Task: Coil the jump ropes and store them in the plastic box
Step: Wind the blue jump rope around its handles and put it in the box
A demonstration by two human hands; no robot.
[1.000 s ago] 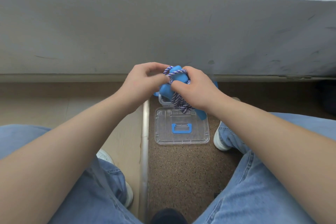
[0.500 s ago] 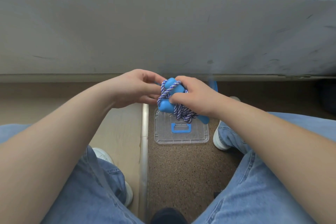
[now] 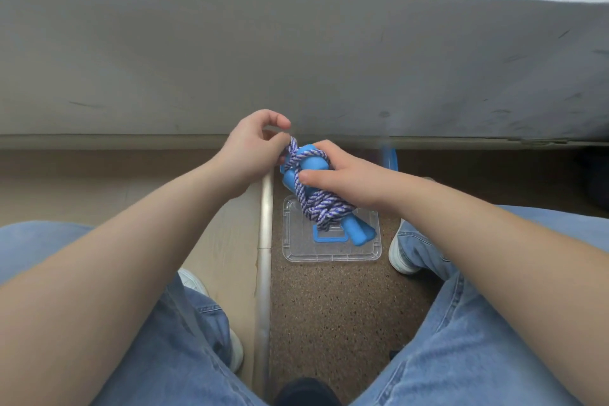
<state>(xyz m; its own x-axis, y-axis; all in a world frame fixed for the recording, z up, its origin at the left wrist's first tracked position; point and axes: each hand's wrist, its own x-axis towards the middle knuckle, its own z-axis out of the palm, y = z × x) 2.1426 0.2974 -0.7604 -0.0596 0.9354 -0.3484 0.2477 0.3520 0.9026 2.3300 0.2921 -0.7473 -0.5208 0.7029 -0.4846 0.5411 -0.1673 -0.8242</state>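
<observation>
The jump rope [image 3: 321,204] sits in the air between our two hands, directly above a clear box lid [image 3: 333,250] that lies flat on the brown speckled floor [image 3: 329,313]. The cord is a purple-and-white braid, wound in several turns around two blue handles [image 3: 357,231]. One handle end sticks out low and to the right, over the lid's blue latch [image 3: 329,237].

Handling judgement: the bundle looks light. The braid is soft and limp, so loose turns can slide off the smooth, stiff plastic handles. The best hold is across the wound middle, pinning cord against handles, not by a free loop.

Right hand [image 3: 352,180]: closed around the upper part of the bundle, thumb pressed on the crossing turns, fingers wrapped behind and hidden from us.

Left hand [image 3: 253,155]: fingers curled, thumb and forefinger pinching a strand of cord at the top of the bundle, apparently drawing it taut. We cannot tell whether this is the free end or a loop.

The box itself is not clearly visible; a blurred blue shape [image 3: 390,158] shows just beyond the right hand, unidentified. Denim-covered knees frame the view, and a metal strip [image 3: 265,257] divides the floor left of the lid.

Step in hand, as we judge: securing the last wrap before storing.
</observation>
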